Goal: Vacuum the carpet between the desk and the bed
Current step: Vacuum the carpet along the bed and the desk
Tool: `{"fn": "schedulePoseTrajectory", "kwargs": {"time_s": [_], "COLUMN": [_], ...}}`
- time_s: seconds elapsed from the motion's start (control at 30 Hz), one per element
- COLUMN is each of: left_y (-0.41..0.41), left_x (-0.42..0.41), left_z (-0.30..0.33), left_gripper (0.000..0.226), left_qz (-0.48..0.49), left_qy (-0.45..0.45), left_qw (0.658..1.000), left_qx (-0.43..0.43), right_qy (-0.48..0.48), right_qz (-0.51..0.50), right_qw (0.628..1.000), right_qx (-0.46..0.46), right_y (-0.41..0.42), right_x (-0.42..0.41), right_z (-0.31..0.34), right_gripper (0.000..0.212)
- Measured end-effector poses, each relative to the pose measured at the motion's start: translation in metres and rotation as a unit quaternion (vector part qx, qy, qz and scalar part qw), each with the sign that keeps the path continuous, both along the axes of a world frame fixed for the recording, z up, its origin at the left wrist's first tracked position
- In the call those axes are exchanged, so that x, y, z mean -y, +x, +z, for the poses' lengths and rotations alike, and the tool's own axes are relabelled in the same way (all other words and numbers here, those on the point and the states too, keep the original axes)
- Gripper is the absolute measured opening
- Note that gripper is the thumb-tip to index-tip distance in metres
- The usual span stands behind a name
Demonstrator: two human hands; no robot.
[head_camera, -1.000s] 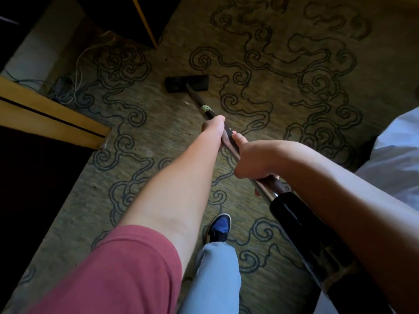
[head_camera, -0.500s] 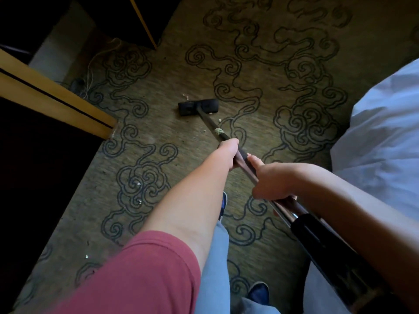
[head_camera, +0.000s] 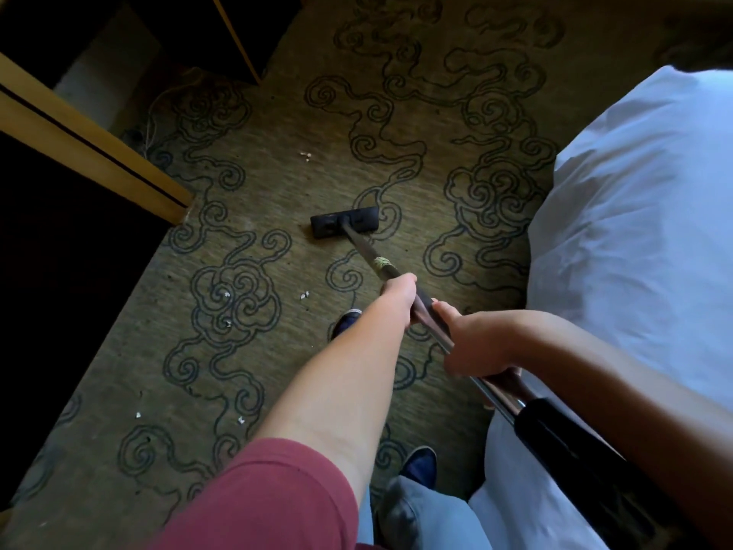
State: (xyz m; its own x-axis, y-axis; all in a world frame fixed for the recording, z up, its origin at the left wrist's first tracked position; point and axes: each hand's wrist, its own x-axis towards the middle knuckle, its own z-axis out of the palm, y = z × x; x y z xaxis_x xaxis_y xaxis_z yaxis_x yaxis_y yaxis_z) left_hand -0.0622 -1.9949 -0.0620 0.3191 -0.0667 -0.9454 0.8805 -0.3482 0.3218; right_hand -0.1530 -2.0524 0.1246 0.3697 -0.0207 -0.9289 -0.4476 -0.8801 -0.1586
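Gripping the vacuum wand (head_camera: 426,311) with both hands, a person works a patterned carpet (head_camera: 277,351) between a wooden desk (head_camera: 91,140) at 9 o'clock and a white-sheeted bed (head_camera: 642,216) at 3 o'clock. The left hand (head_camera: 398,297) wraps the wand farther down, toward 12 o'clock; the right hand (head_camera: 472,345) clasps it just behind, at the joint above the black hose (head_camera: 575,458), which trails to 5 o'clock. The flat black floor head (head_camera: 344,222) rests on the carpet near the centre, tilted slightly. Small white scraps (head_camera: 304,295) lie scattered on the pile at 7 and 12 o'clock from the head. A red sleeve (head_camera: 258,498), grey trousers and blue shoes (head_camera: 420,464) show at 6 o'clock.
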Motion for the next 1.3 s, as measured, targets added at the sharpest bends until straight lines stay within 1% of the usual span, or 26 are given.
{"fn": "schedulePoseTrajectory", "kwargs": {"time_s": [0.07,0.2,0.3,0.37,0.43,0.6,0.7,0.77,0.9,0.97,1.03,1.07,1.17,1.23,1.3], "left_y": [-0.014,-0.031,-0.028,-0.018,-0.004,0.055,0.1,0.135,0.217,0.257,0.3,0.317,0.363,0.388,0.411], "left_x": [-0.002,-0.006,-0.007,-0.005,-0.005,0.0,-0.001,-0.001,-0.008,-0.011,-0.011,-0.01,-0.006,-0.003,0.0], "left_z": [-0.005,-0.011,-0.017,-0.021,-0.025,-0.031,-0.035,-0.039,-0.042,-0.043,-0.047,-0.047,-0.047,-0.045,-0.043], "left_gripper": [0.026,0.032,0.045,0.046,0.045,0.035,0.045,0.046,0.025,0.028,0.041,0.044,0.04,0.034,0.033], "left_qz": [0.017,0.067,0.123,0.143,0.144,0.151,0.138,0.133,0.116,0.103,0.095,0.087,0.063,0.041,0.019], "left_qy": [0.008,0.002,0.004,0.001,0.007,0.006,0.013,0.019,0.028,0.034,0.034,0.036,0.046,0.059,0.077], "left_qw": [1.0,0.998,0.992,0.99,0.989,0.987,0.988,0.989,0.991,0.991,0.991,0.992,0.994,0.994,0.993], "left_qx": [0.012,0.01,0.019,0.016,0.025,0.051,0.066,0.067,0.066,0.074,0.083,0.084,0.082,0.086,0.09], "right_qy": [-0.002,0.007,0.003,0.001,0.007,0.032,0.03,0.029,0.031,0.036,0.043,0.048,0.065,0.065,0.062], "right_qz": [0.016,0.014,0.024,0.027,0.004,-0.045,-0.041,-0.047,-0.052,-0.055,-0.054,-0.055,-0.083,-0.087,-0.083], "right_qw": [1.0,1.0,1.0,0.999,1.0,0.998,0.999,0.998,0.998,0.997,0.997,0.997,0.994,0.993,0.994], "right_qx": [-0.003,-0.024,-0.018,-0.018,-0.026,-0.015,0.001,0.008,0.023,0.03,0.029,0.027,0.027,0.036,0.039], "right_y": [-0.012,-0.021,-0.011,0.0,0.013,0.064,0.105,0.137,0.215,0.25,0.289,0.308,0.354,0.378,0.398], "right_x": [-0.002,-0.003,-0.007,-0.006,-0.005,0.0,0.0,0.0,-0.006,-0.01,-0.011,-0.011,-0.007,-0.004,-0.002], "right_z": [0.004,0.014,0.013,0.008,0.006,-0.006,-0.015,-0.021,-0.032,-0.037,-0.045,-0.047,-0.048,-0.051,-0.053], "right_gripper": [0.093,0.091,0.094,0.096,0.099,0.105,0.102,0.101,0.1,0.099,0.096,0.097,0.097,0.098,0.099]}}
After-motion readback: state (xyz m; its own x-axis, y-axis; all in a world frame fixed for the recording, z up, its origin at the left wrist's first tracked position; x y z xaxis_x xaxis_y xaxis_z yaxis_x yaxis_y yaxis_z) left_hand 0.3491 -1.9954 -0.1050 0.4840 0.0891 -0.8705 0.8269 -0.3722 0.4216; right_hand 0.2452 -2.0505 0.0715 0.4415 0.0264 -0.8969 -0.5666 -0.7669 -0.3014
